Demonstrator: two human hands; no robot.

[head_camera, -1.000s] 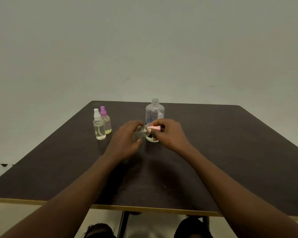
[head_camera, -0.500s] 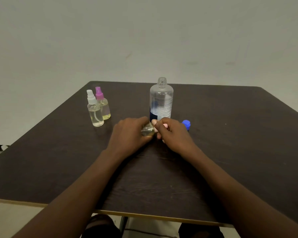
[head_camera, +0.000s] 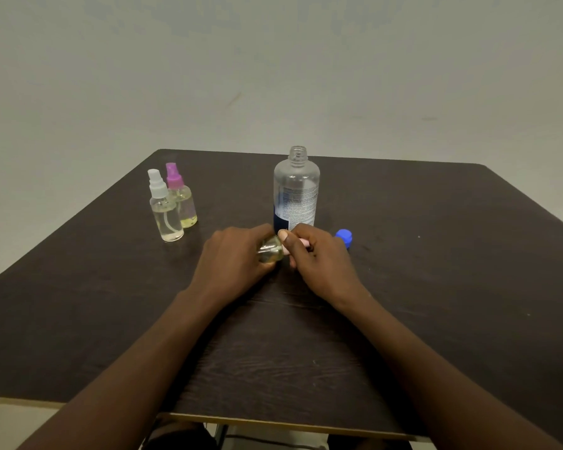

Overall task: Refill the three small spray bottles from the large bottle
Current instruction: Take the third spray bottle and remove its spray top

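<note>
Dark bench (head_camera: 436, 287) carries all items. The large bottle (head_camera: 295, 196) stands upright and uncapped just beyond the hands. The left hand (head_camera: 234, 258) grips the body of a small spray bottle (head_camera: 270, 250) lying sideways between the hands; the right hand (head_camera: 322, 258) pinches its pink spray top (head_camera: 301, 243) — hands close together. White-topped bottle (head_camera: 165, 216) and purple-topped bottle (head_camera: 182, 203) stand upright, side by side, beyond and left of the left hand. Blue cap (head_camera: 344, 237) sits just beyond the right hand.
</note>
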